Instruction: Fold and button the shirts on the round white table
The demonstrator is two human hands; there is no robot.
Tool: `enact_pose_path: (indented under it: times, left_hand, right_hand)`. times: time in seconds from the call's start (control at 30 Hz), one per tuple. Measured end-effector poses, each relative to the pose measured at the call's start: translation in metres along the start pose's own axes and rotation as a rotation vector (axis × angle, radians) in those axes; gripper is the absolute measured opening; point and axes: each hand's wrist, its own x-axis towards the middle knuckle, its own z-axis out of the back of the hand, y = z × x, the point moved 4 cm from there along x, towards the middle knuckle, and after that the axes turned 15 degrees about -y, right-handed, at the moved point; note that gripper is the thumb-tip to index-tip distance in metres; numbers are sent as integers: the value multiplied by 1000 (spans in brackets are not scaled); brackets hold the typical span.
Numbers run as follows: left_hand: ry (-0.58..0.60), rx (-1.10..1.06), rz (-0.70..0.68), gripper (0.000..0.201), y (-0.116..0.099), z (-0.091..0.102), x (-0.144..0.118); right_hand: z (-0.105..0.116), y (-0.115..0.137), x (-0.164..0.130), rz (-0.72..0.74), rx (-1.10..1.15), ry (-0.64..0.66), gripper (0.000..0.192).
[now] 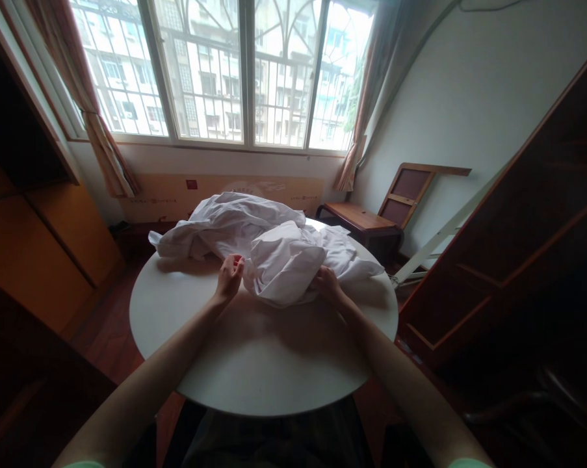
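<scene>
Holding a crumpled white sheet (278,260) on the round white table (254,364), both arms stretched forward. My left hand (229,276): at the near left edge of the bundle, fingers curled in, pinching a fold of cloth. My right hand (328,285): pressed against the bundle's near right side, fingers tucked into the fabric, gripping it. Sheet: heaped across the far half of the table, trailing toward the window (234,71). Wooden chair (371,218): beyond the table, at the right wall. Curtains (103,143): tied back beside the window.
</scene>
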Motion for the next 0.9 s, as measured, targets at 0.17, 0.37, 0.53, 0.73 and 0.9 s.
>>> enact_pose_path:
  times: [0.17,0.37,0.53,0.73,0.9]
  left_hand:
    - [172,-178,73,55,2,-12,-6]
    - [367,-130,90,73,11,-21,-11]
    - [480,-229,186,73,10,-25,-15]
    - [654,-297,152,20,-2,-27,-19]
    - [768,-268,205,14,-2,-27,-23]
  right_hand:
    - [-6,-5,1,7,-19,65,20]
    - [-7,-5,-1,28,12,78,21]
    - [-4,-3,-1,51,108,90,29]
    - [21,-3,8,25,266,-71,38]
    - [32,-28,21,-36,27,-245,34]
